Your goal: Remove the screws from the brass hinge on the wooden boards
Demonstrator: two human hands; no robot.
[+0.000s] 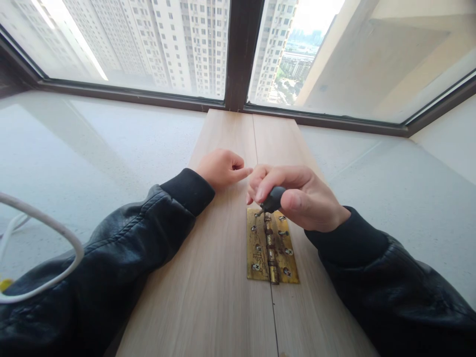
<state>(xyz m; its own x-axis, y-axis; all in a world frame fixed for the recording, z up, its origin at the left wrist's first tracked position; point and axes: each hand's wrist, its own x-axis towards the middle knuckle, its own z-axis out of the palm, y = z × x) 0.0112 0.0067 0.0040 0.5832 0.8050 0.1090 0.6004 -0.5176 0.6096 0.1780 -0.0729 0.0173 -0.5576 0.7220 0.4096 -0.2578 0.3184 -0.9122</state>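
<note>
A worn brass hinge [272,248] lies open across the seam between two light wooden boards [208,258], with several cross-head screws in its holes. My right hand [297,193] holds a screwdriver by its black handle [273,199] over the hinge's far end. The screwdriver's short shaft slants down to the left, to a screw [258,213] at the far left corner of the hinge. Resting on the left board, my left hand [224,169] is curled closed, its thumb and finger pointing toward my right hand. Whether anything is between its fingers is hidden.
The boards lie on a pale speckled sill [92,139] and reach to a dark window frame [237,59]. A white cable [55,225] loops at the left over my sleeve, near a small yellow object [6,284]. Tall buildings stand outside the glass.
</note>
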